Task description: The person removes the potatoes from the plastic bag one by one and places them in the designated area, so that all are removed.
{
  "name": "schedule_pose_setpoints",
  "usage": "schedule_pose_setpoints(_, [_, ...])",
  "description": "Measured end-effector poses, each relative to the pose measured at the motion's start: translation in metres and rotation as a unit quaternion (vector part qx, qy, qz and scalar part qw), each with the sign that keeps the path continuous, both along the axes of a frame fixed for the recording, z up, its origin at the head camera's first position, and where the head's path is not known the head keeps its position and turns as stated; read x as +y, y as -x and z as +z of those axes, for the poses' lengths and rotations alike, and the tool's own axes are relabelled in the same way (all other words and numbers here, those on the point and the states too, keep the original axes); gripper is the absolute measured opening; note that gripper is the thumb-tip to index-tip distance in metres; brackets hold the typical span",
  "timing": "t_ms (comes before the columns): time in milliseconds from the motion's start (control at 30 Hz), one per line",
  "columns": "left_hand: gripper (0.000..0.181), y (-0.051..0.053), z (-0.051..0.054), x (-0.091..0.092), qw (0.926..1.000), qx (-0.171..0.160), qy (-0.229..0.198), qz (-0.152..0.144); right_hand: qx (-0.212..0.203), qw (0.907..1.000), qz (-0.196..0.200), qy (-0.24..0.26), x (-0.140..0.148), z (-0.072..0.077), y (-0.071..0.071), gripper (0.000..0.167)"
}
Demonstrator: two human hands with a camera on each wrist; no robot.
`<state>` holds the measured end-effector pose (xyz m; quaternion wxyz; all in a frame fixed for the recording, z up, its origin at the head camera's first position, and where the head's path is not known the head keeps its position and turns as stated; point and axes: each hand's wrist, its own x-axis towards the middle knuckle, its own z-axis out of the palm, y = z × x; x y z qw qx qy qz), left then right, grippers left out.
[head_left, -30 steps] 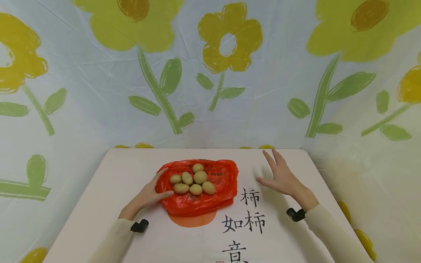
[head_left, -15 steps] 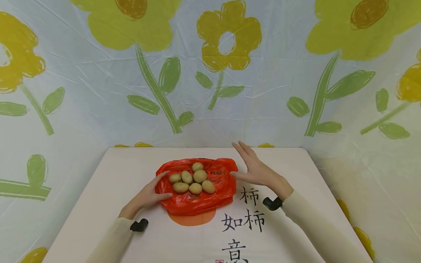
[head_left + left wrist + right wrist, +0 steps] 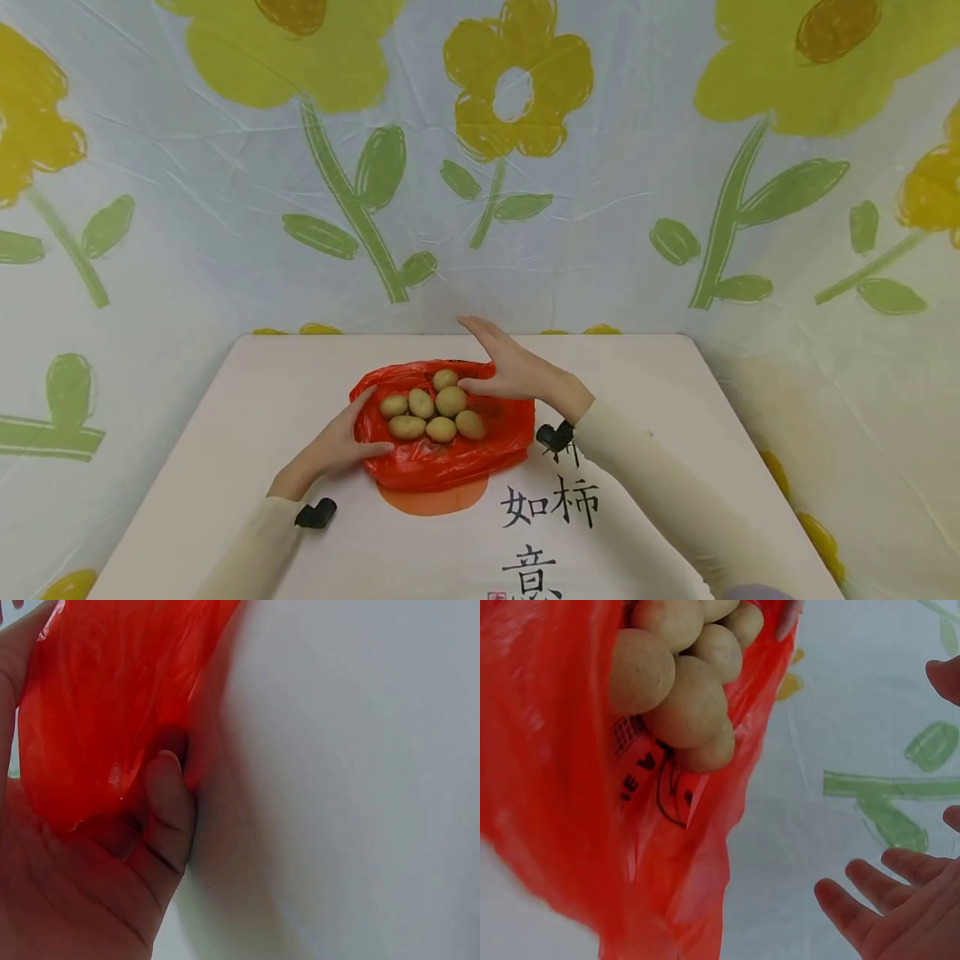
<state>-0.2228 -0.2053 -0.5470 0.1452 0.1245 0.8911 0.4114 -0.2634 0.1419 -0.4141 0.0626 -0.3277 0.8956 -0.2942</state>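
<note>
Fingers (image 3: 842, 907) spread, the bare right hand (image 3: 516, 372) has swung above the crinkled red plastic bag (image 3: 495, 442) of oval tan potatoes (image 3: 452, 402); the left hand (image 3: 336, 440) grips its left side.

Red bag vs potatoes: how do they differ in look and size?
Colour: the bag is red, the potatoes tan. Surface: the bag is thin, wrinkled, black-printed plastic; the potatoes are rounded and unprinted. Size: the bag spreads wider than all the visible potatoes together.
</note>
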Motion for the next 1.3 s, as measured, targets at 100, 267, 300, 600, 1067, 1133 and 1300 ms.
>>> schedule_pose_setpoints(100, [0.114,0.000,-0.001,0.000,0.9999,0.006,-0.008,0.002,-0.009,0.9999,0.010,-0.004,-0.013,-0.005,0.007,0.095])
schedule_pose_setpoints(267, [0.115,0.002,-0.004,0.000,0.9997,0.011,-0.022,-0.008,-0.037,0.9992,0.017,-0.003,-0.034,-0.015,0.017,0.089])
schedule_pose_setpoints(300, [0.115,0.002,-0.004,0.000,0.9996,0.011,-0.023,-0.010,-0.042,0.9989,0.019,-0.002,-0.038,-0.017,0.020,0.088])
schedule_pose_setpoints(600, [0.116,-0.001,-0.004,0.000,0.9996,0.027,0.001,-0.010,-0.075,0.9966,0.030,-0.016,-0.066,-0.033,0.029,0.083])
schedule_pose_setpoints(1067, [0.122,-0.003,-0.005,0.004,0.9997,0.003,-0.021,-0.008,-0.069,0.9973,0.011,-0.021,-0.050,-0.058,0.033,0.067])
schedule_pose_setpoints(1133, [0.122,-0.002,-0.005,0.003,0.9998,0.006,-0.019,-0.009,-0.069,0.9975,0.007,-0.017,-0.048,-0.061,0.034,0.065])
schedule_pose_setpoints(1300, [0.122,-0.001,-0.006,0.001,0.9999,0.005,-0.012,-0.008,-0.065,0.9977,0.005,-0.017,-0.047,-0.066,0.035,0.060])
